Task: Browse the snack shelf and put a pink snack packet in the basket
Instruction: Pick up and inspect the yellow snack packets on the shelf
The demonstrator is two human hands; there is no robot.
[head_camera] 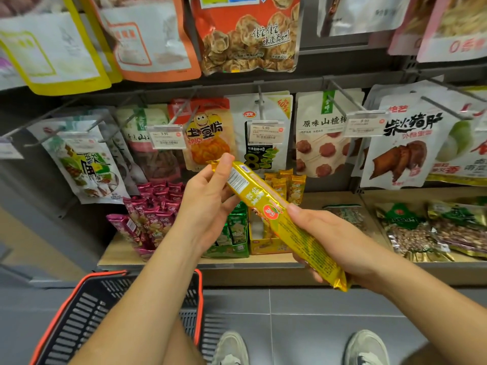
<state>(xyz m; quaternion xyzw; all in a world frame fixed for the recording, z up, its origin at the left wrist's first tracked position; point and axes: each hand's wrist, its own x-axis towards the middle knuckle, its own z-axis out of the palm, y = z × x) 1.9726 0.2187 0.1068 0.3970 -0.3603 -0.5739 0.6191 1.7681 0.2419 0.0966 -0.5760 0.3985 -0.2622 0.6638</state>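
Note:
Both hands hold one long yellow snack packet [266, 209] slanting across the middle of the view. My left hand [208, 198] grips its upper end and my right hand [326, 241] grips its lower end. Behind my left hand, several pink snack packets [155, 209] stand in a display box on the wooden shelf [340, 198]. The black basket with an orange rim [87, 309] sits on the floor at the lower left, under my left forearm. I see nothing inside the visible part of the basket.
Green packets [237, 227] and a yellow box [266, 246] of yellow packets stand beside the pink ones. Bags of nuts [421, 233] lie at the shelf's right. Hanging snack bags [263, 133] and price tags on metal hooks fill the rack above. Two shoes [366, 349] stand on the grey tiles.

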